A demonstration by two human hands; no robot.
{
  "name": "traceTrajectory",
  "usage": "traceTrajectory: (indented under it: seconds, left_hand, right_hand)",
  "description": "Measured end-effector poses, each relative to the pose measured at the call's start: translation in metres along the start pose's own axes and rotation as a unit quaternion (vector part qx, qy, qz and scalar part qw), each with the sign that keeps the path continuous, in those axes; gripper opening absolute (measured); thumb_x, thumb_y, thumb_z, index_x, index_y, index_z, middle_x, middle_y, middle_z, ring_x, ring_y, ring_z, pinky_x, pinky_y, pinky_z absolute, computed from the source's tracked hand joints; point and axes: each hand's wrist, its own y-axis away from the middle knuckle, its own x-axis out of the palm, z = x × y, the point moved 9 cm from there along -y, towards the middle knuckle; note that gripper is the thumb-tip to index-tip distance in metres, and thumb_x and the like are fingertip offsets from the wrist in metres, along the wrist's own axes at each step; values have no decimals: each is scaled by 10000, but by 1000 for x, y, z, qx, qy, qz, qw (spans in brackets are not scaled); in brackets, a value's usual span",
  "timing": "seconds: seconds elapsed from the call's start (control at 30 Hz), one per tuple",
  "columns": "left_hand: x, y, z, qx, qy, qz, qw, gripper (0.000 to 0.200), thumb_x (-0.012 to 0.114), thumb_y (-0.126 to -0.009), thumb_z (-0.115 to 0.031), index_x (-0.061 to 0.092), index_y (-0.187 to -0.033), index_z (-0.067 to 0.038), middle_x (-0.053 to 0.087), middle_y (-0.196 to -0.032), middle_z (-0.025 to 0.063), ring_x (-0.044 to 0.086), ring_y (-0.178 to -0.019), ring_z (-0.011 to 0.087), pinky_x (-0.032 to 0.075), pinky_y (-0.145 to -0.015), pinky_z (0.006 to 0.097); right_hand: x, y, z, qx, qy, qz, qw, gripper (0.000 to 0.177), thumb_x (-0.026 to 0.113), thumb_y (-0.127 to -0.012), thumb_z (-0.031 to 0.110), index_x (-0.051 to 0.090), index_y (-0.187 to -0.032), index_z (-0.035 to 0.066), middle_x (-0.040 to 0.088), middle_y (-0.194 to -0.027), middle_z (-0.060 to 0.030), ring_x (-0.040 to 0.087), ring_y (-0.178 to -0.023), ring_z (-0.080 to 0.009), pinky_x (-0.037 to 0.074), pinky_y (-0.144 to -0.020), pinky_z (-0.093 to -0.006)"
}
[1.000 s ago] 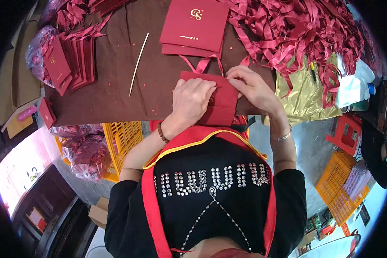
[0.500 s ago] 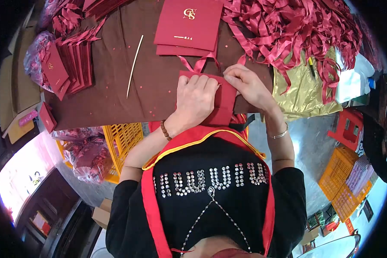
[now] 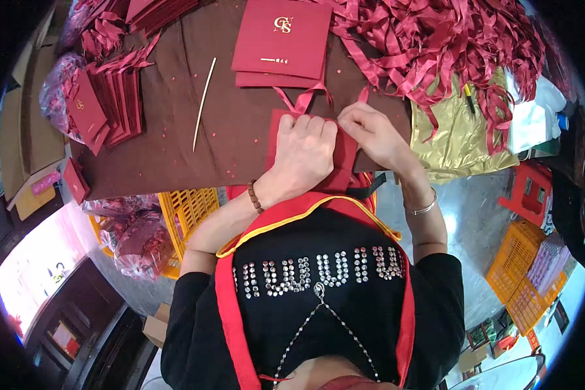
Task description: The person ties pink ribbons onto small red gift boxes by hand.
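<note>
A small red paper bag (image 3: 346,156) lies at the table's near edge, partly under my left hand (image 3: 305,149). That hand is closed, knuckles up, its fingers curled over the bag's top edge. My right hand (image 3: 374,136) is pinched at the bag's upper right corner; whatever is between its fingertips is hidden. A loop of red ribbon (image 3: 302,101) rises above the bag, and a ribbon end (image 3: 363,95) shows just behind my right hand. Beyond them lie larger red bags (image 3: 283,42) with gold lettering.
A thin stick (image 3: 204,104) lies on the brown cloth (image 3: 169,162). Stacked red bags (image 3: 120,104) stand at the left. A heap of red ribbons (image 3: 435,45) and gold wrapping (image 3: 448,146) are at the right. Yellow crates (image 3: 192,211) stand below the table.
My left hand has shifted slightly right and nearer my right hand. The right hand's fingers have curled in more. The whole view has shifted slightly.
</note>
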Motion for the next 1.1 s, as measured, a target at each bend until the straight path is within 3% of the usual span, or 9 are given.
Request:
traceTrajectory:
  seconds: [0.1,0.3,0.57,0.7,0.83,0.87,0.93,1.03,1.1]
  left_hand:
    - [1,-1,-7,11,-6,12,1000,80,546,-666,-109,528,-727,-60,526,-657,80,525,-644,228,329,-630,369]
    - [0,-3,-20,26,-24,13,999,81,541,-674,-117,540,-725,-54,515,-638,77,509,-618,216,330,-629,364]
    - [-9,4,-22,34,6,-50,998,81,533,-722,-129,542,-750,-53,506,-667,71,506,-664,212,346,-669,365]
    - [-12,9,-8,25,18,-7,1000,72,619,-779,-148,578,-784,-89,531,-690,24,526,-664,192,360,-669,349]
    - [-24,5,-9,41,10,-52,998,32,521,-715,-105,536,-737,-87,484,-659,40,489,-640,184,329,-674,353]
    - [-19,7,-6,29,-4,-14,999,55,558,-740,-137,565,-778,-98,505,-704,31,504,-715,185,326,-701,357]
    - [-29,5,0,10,45,-41,998,79,584,-755,-172,581,-804,-111,525,-748,22,508,-772,188,324,-719,365]
    - [-44,-5,26,-47,136,-75,987,114,612,-809,-246,624,-821,-134,588,-860,-5,509,-885,194,315,-758,387]
    - [-29,-13,42,-70,125,62,988,150,578,-836,-256,641,-803,-124,602,-819,4,512,-901,195,311,-756,392]
  right_hand:
    - [0,7,17,-59,26,31,997,163,517,-878,89,568,-909,-63,575,-925,-165,571,-887,-301,445,-802,-340]
    - [-6,15,32,-50,44,-9,998,148,499,-849,75,544,-885,-61,560,-905,-206,549,-860,-374,445,-770,-415]
    - [-9,17,27,-7,49,-30,998,163,530,-856,90,563,-880,-68,580,-997,-187,577,-918,-339,454,-806,-355]
    - [-9,16,39,-17,34,-39,999,165,530,-856,85,567,-899,-70,580,-1013,-192,579,-924,-343,457,-805,-352]
    - [-6,16,49,-44,33,-22,998,159,533,-850,72,572,-924,-63,571,-1057,-191,579,-937,-348,450,-830,-359]
    - [-6,16,48,-44,34,-21,998,159,533,-850,72,572,-924,-63,571,-1057,-191,579,-937,-348,450,-830,-359]
    - [-8,19,54,-93,79,-35,992,183,570,-828,69,563,-967,-50,559,-1088,-180,592,-899,-314,480,-744,-342]
    - [-5,21,57,-69,53,-14,996,259,623,-795,78,547,-1015,-35,549,-1114,-161,599,-816,-262,489,-610,-305]
    - [-3,21,66,-67,61,-16,996,287,644,-780,80,543,-1024,-32,546,-1119,-152,594,-773,-241,479,-564,-288]
